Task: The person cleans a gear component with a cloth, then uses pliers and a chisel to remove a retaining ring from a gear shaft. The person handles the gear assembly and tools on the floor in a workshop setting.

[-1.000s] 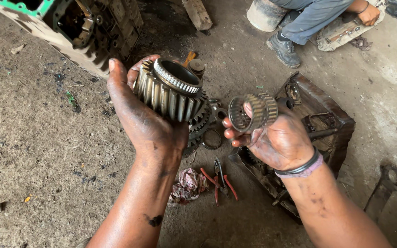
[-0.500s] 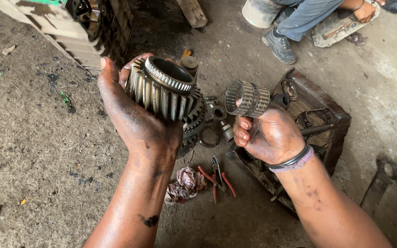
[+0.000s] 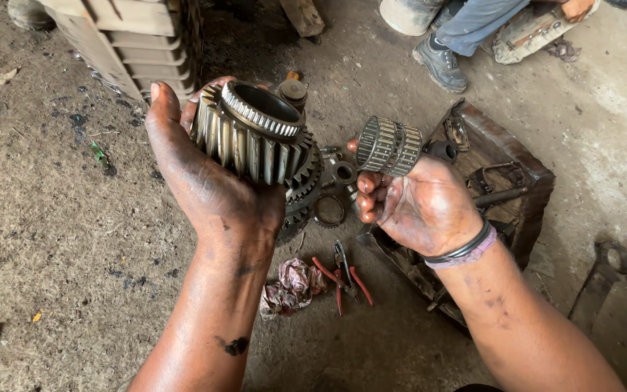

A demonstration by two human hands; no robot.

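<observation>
My left hand (image 3: 208,185) cups a large steel helical gear (image 3: 252,138) from below, its bore facing up and to the right. My right hand (image 3: 419,207) grips a caged needle roller bearing (image 3: 390,145), a short metal cylinder with slotted sides, held upright just right of the gear and apart from it. Both hands are smeared with dark grease. Under the gear, more gears and rings (image 3: 328,207) lie on the floor.
Red-handled pliers (image 3: 342,276) and a crumpled rag (image 3: 292,283) lie on the dirt floor. A rusty metal toolbox (image 3: 506,178) sits to the right, a ribbed gearbox housing (image 3: 128,43) at top left. Another person's boot (image 3: 440,62) rests at the top.
Both hands have shifted slightly upward and left in view. The right hand has turned the bearing so its slotted side faces me instead of its open end.
</observation>
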